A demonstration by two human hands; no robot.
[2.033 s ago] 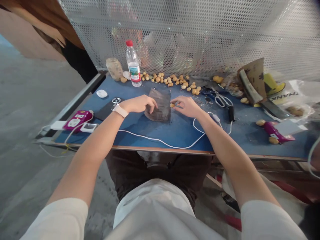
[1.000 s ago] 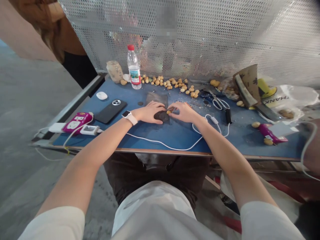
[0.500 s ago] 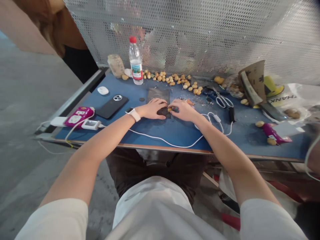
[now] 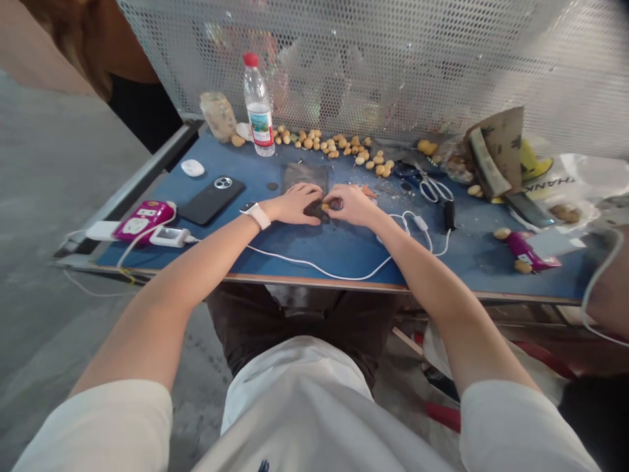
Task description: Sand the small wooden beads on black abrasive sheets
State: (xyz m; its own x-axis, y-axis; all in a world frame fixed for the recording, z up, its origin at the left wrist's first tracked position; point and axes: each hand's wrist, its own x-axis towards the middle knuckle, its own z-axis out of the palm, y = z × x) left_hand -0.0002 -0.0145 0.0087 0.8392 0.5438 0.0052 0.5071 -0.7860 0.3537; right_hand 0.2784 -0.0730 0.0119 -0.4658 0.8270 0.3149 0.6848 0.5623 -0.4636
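My left hand (image 4: 297, 203) lies flat with its fingers spread on a dark, thin sheet (image 4: 304, 174) that looks like sandpaper. Between the thumb and fingers of my right hand (image 4: 351, 204) is a small yellow-brown round piece (image 4: 325, 206), low against the sheet. The piece is partly covered by the fingers, and its kind cannot be made out. Just right of that hand lie orange-brown scraps (image 4: 368, 191). Many similar tan round pieces (image 4: 337, 143) form a loose row behind both hands.
A water bottle (image 4: 259, 121) stands at the back. To the left are a phone (image 4: 209, 203), a white case (image 4: 192, 168) and a purple power strip (image 4: 145, 221). Scissors (image 4: 432, 187) and a white cable (image 4: 314, 265) lie rightward and in front. A perforated metal screen (image 4: 393, 78) borders the back.
The view has shifted slightly, so everything sits a little higher and further left. Both hands stay at the dark sheet, with the right still pinching the small piece.
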